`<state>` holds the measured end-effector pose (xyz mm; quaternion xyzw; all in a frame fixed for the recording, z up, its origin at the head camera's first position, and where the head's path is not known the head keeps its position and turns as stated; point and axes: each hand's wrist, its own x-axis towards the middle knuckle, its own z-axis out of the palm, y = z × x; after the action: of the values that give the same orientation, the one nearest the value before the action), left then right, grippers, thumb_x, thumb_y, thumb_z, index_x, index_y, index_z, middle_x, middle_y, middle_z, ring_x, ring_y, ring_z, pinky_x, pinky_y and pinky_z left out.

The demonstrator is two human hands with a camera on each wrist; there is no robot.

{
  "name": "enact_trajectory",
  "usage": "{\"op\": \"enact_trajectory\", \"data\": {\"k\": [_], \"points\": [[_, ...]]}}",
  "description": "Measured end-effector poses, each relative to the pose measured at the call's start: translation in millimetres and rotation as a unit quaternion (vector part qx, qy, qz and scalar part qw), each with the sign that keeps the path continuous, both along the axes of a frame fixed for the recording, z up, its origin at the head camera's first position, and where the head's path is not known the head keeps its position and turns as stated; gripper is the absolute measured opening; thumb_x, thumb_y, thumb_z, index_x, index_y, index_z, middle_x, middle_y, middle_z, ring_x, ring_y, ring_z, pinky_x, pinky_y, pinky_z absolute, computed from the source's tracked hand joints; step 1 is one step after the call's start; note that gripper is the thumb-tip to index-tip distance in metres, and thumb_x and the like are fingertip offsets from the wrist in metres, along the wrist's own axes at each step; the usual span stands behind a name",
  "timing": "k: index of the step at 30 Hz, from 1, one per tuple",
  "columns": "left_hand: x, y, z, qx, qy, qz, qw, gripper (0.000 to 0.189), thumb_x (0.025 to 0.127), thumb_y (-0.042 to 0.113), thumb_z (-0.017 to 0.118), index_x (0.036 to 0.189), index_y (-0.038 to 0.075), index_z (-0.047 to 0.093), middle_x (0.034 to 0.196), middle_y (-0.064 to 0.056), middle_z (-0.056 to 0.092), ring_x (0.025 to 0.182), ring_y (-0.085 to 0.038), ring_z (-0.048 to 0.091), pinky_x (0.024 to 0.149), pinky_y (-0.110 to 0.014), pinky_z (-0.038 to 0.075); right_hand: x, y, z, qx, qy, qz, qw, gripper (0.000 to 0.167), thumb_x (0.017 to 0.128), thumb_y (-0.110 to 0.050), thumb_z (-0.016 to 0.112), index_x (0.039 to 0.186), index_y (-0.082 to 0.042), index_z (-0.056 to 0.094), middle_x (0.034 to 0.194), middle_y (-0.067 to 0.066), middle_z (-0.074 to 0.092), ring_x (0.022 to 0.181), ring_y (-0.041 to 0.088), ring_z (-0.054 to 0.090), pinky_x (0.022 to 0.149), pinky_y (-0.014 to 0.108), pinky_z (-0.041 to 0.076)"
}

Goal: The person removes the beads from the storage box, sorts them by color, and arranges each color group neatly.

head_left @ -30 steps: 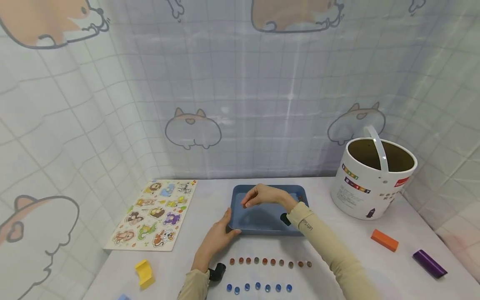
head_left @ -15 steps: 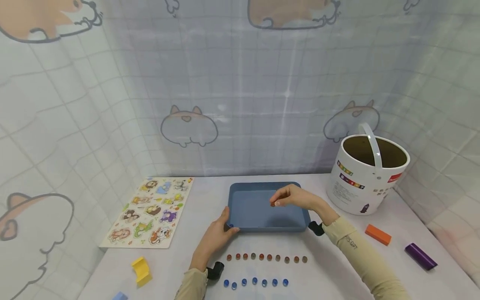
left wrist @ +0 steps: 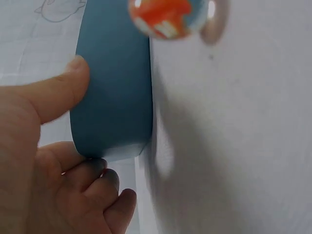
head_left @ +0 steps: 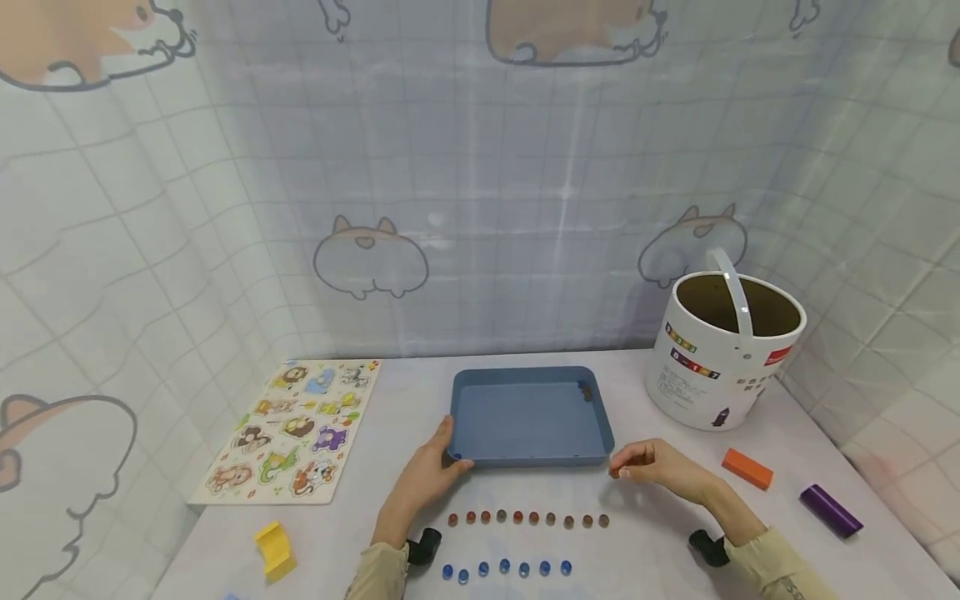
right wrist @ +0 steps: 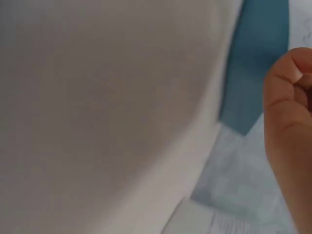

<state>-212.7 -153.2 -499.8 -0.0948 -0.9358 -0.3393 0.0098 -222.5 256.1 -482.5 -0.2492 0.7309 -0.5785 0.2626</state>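
My left hand point(head_left: 427, 479) grips the front left corner of a blue rectangular tray point(head_left: 525, 462). In the left wrist view its thumb lies on the rim of the tray point(left wrist: 114, 87), with the other fingers curled at the end wall. Just outside the tray's front right corner, my right hand point(head_left: 663, 473) pinches a small reddish-brown marble point(head_left: 614, 472) between thumb and fingertips. Small dark marbles point(head_left: 587, 392) lie in the tray's back right corner. The right wrist view catches part of the right hand point(right wrist: 287, 112) with curled fingers; the marble is hidden there.
In front of the tray run a row of red and brown marbles point(head_left: 518, 517) and a row of blue marbles point(head_left: 504, 566). An animal puzzle board point(head_left: 288, 433) and yellow block point(head_left: 276, 553) lie left. A white bucket point(head_left: 693, 387), orange block point(head_left: 747, 468) and purple block point(head_left: 831, 511) are right.
My right hand has moved with its marble from above the tray's left part, across to the right, and down outside the front right corner. The left hand keeps its place on the tray.
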Motion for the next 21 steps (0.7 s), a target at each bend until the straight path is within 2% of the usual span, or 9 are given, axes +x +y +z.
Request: {"op": "enact_trajectory", "data": {"k": [4,8,12,17,21], "points": [[-0.6,0.6,1.3,0.005,-0.007,0.001,1.0,0.087,0.09,0.037,0.067,0.153,0.0,0.02,0.16,-0.02,0.02,0.145,-0.038,0.027,0.118,-0.052,0.027,17.2,16.0,-12.2,0.009,-0.021,-0.043,0.9988,0.035,0.096,-0.014,0.058,0.117,0.013,0.059,0.106,-0.006,0.072,0.094,0.003,0.064,0.079,0.021,0.052],[-1.5,-0.1,3.0,0.005,-0.008,-0.001,1.0,0.088,0.09,0.038,0.067,0.152,-0.002,0.02,0.16,-0.02,0.019,0.146,-0.037,0.026,0.119,-0.05,0.026,32.6,14.9,-22.1,0.052,-0.001,-0.084,0.9951,0.031,0.093,-0.017,0.063,0.112,0.007,0.065,0.101,-0.002,0.072,0.084,0.004,0.06,0.069,0.02,0.05],[-1.6,-1.5,2.8,0.007,-0.007,-0.002,0.9999,0.089,0.09,0.039,0.067,0.152,-0.002,0.02,0.16,-0.02,0.02,0.146,-0.037,0.025,0.119,-0.05,0.026,43.3,2.0,-28.6,0.082,0.027,-0.114,0.9897,0.028,0.09,-0.02,0.068,0.108,0.002,0.069,0.102,0.003,0.072,0.082,0.004,0.058,0.069,0.018,0.049],[-3.1,-1.0,0.2,0.002,0.0,-0.011,0.9999,0.089,0.089,0.041,0.066,0.152,-0.004,0.02,0.159,-0.022,0.021,0.145,-0.039,0.027,0.118,-0.051,0.028,51.6,-11.1,-31.2,0.114,0.051,-0.134,0.9831,0.022,0.086,-0.018,0.071,0.103,-0.005,0.072,0.104,0.009,0.07,0.079,0.003,0.052,0.066,0.017,0.045],[-3.1,-0.3,-0.2,0.005,0.0,-0.011,0.9999,0.09,0.089,0.041,0.067,0.152,-0.003,0.02,0.159,-0.022,0.02,0.145,-0.038,0.027,0.118,-0.05,0.027,54.1,-14.3,-32.9,0.132,0.064,-0.133,0.9801,0.018,0.082,-0.014,0.074,0.099,-0.008,0.073,0.1,0.007,0.068,0.076,0.004,0.048,0.063,0.018,0.041]]}}
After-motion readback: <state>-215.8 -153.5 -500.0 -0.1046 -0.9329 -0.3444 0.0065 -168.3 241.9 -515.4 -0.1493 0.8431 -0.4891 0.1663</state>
